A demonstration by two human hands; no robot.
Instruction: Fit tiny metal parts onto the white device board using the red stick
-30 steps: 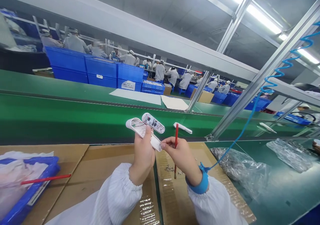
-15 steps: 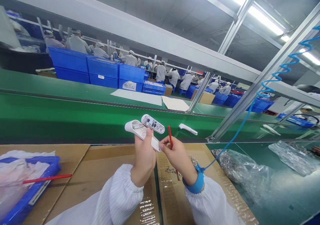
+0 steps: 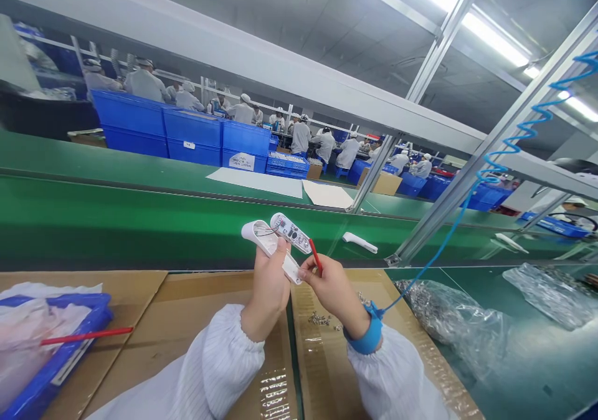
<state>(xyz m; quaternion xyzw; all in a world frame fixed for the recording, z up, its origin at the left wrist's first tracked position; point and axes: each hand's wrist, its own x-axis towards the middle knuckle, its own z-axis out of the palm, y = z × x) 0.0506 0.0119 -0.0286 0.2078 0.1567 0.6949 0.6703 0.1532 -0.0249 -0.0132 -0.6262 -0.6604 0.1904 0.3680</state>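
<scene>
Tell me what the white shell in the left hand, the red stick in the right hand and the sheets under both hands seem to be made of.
White shell: smooth, slightly glossy, looks like moulded plastic. Red stick: thin, evenly coloured, probably plastic, though too small to be sure. Sheets: brown, matte cardboard, with shiny clear tape along the seams.

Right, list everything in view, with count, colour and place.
white housing: one, white, in left hand
circuit board: one, white, hinged open on housing
red stick: one, in right hand
loose screws: several, silvery, on cardboard
cardboard: brown, on bench
blue tray: one, left, red stick across it
conveyor belt: green, beyond bench
white part: one, on belt
blue crates: stacked, far side
wrist strap: blue, right wrist
left hand
right hand
</scene>
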